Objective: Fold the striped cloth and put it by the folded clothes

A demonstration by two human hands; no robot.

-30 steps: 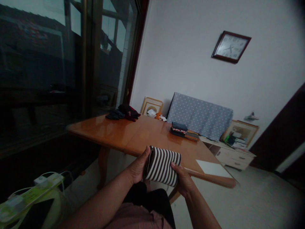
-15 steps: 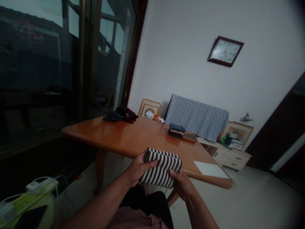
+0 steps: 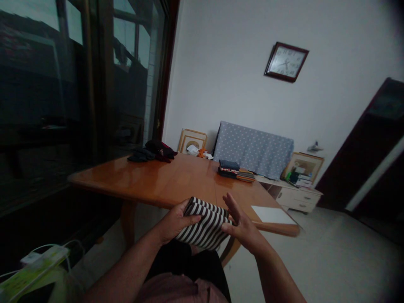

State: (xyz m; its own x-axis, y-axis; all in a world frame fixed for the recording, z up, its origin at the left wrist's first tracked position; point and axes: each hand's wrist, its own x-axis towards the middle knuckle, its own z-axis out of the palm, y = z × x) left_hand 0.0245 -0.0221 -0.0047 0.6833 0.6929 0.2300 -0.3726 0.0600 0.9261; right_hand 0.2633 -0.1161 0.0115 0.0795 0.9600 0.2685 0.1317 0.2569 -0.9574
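A folded cloth (image 3: 205, 223) with dark brown and white stripes is held over my lap, in front of the table's near edge. My left hand (image 3: 175, 223) grips its left end, thumb on top and fingers hidden behind. At the right end is my right hand (image 3: 241, 227), its fingers raised and spread apart from the thumb. The thumb tip lies at the cloth's right edge; whether it presses on it I cannot tell.
The wooden table (image 3: 158, 181) bears dark clothes (image 3: 154, 151), a stack of folded clothes (image 3: 229, 168) and a white sheet (image 3: 273, 214). A power strip (image 3: 34, 269) with cables is at lower left. A low white cabinet (image 3: 299, 200) stands behind the table.
My right hand has loosened from the cloth, its fingers lifting and spreading. My left hand keeps its hold. The view has turned slightly right.
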